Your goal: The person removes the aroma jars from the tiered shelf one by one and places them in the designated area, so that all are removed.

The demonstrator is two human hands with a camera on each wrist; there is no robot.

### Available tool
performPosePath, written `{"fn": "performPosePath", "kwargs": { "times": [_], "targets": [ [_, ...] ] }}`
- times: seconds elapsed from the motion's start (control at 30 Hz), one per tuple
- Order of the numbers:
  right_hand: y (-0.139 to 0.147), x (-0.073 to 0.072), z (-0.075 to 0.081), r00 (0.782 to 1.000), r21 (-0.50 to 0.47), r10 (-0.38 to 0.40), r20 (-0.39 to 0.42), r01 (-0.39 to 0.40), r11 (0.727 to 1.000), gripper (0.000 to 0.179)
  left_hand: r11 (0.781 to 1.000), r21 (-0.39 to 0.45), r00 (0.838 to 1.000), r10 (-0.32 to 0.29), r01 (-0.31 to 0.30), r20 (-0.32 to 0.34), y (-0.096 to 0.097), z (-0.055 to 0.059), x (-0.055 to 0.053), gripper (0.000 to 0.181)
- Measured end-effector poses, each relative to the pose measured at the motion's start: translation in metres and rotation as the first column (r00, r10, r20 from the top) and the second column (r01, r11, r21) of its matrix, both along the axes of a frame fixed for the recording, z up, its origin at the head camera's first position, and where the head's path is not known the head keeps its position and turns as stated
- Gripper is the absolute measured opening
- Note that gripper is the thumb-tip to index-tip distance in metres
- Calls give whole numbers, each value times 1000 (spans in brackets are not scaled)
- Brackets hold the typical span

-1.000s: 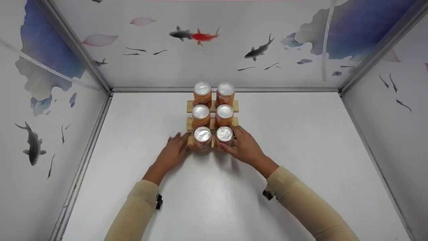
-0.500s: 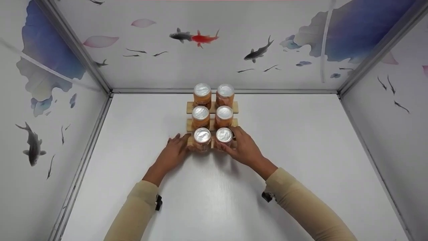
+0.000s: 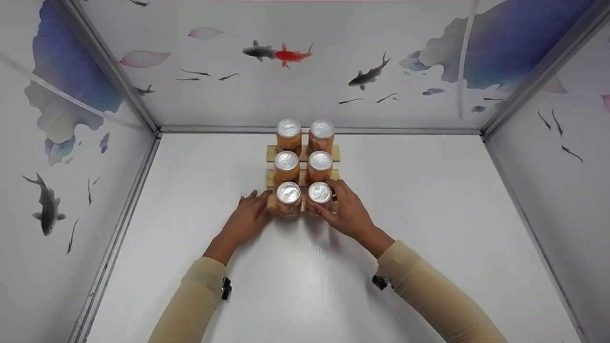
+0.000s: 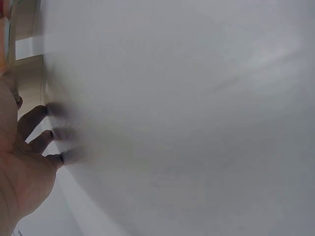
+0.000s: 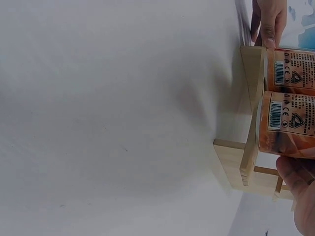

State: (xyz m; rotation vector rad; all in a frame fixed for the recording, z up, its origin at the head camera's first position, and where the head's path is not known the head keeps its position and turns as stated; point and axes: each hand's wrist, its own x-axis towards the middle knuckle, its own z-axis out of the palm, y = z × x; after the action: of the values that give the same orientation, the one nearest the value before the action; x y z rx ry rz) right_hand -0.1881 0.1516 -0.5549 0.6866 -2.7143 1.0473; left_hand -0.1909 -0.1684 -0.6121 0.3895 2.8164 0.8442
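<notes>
A stepped wooden rack (image 3: pixel 270 177) stands on the white table, with cylindrical cans in three rows of two. In the head view my right hand (image 3: pixel 350 208) grips the front right can (image 3: pixel 320 192) around its right side, thumb in front. The right wrist view shows that can (image 5: pixel 288 123) upright on the lowest shelf, my thumb at its side. My left hand (image 3: pixel 245 216) rests beside the rack's left end, touching the front shelf. Its spread fingers reach down to the table in the left wrist view. The front left can (image 3: pixel 289 193) stands between both hands.
Behind stand the middle-row cans (image 3: pixel 286 162) and back-row cans (image 3: pixel 289 128), near the rear wall. White walls (image 3: pixel 190 100) printed with fish and petals enclose the table (image 3: pixel 295 286) on three sides. A metal rail (image 3: pixel 214 129) runs along its back edge.
Both hands keep their places at the rack and the front right can. The whole head view has shifted very slightly; the cans look unmoved on the shelves.
</notes>
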Motion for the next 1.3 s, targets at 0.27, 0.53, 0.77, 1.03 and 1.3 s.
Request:
{"fn": "performPosePath", "kwargs": {
  "times": [0.27,0.53,0.77,1.03,1.3],
  "targets": [
    [3,-1,1,1000,-3,21,-19,-21,1000,68,1000,-1,1000,-6,6,-18,-1,-2,0,62],
    [15,-3,0,1000,-33,23,-17,-23,999,65,1000,9,1000,-7,7,-12,-2,-1,0,63],
    [35,-4,2,1000,-24,6,3,-6,1000,64,1000,20,999,-14,15,-33,-3,1,0,64],
    [66,-7,4,999,-16,-49,13,49,999,64,1000,17,1000,-16,17,-25,-1,1,-1,62],
    [92,-14,0,995,0,-99,15,99,995,66,1000,26,1000,-15,15,-26,-1,2,0,61]
  ]
}}
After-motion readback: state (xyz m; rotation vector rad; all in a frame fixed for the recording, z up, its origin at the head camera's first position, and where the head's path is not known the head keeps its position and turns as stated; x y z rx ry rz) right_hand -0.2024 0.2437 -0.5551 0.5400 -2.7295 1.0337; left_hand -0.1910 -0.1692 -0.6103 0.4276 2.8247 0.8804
